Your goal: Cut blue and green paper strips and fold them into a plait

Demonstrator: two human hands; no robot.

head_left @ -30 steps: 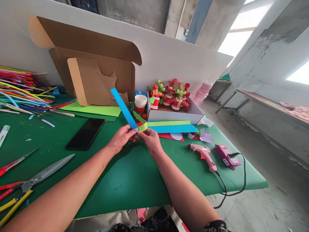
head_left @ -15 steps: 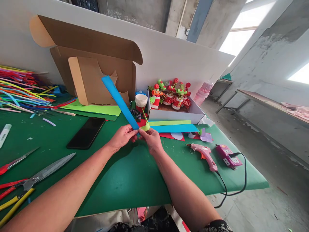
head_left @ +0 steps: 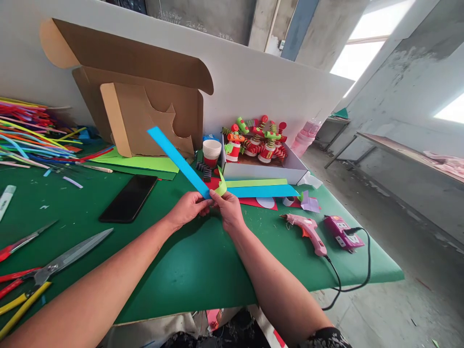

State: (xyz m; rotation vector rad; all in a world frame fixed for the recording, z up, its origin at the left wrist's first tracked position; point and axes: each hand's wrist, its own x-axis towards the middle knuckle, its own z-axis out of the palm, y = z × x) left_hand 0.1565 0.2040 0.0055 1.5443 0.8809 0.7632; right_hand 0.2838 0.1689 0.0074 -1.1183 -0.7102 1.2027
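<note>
My left hand (head_left: 189, 209) and my right hand (head_left: 227, 208) meet above the front middle of the table, fingers pinched together. Between them is the lower end of a long blue paper strip (head_left: 177, 161), which slants up to the left. A light green paper strip (head_left: 221, 185), bent and curling upward, comes out by my right thumb and forefinger. The fingertips hide where the two strips meet. Behind my right hand, another blue strip (head_left: 261, 191) and a green strip (head_left: 257, 183) lie on the table.
A pink glue gun (head_left: 306, 232) and a purple power block (head_left: 342, 233) lie to the right. Left are a black phone (head_left: 128, 199) and large scissors (head_left: 72, 256). Behind stand paper cups (head_left: 211, 152), a white box (head_left: 261, 173) of red-and-green figures and an opened cardboard box (head_left: 137, 111).
The blue strip's free end has tipped lower and to the left. The green strip has turned between my fingers, its loose end now shorter in view. Both hands stay in nearly the same spot.
</note>
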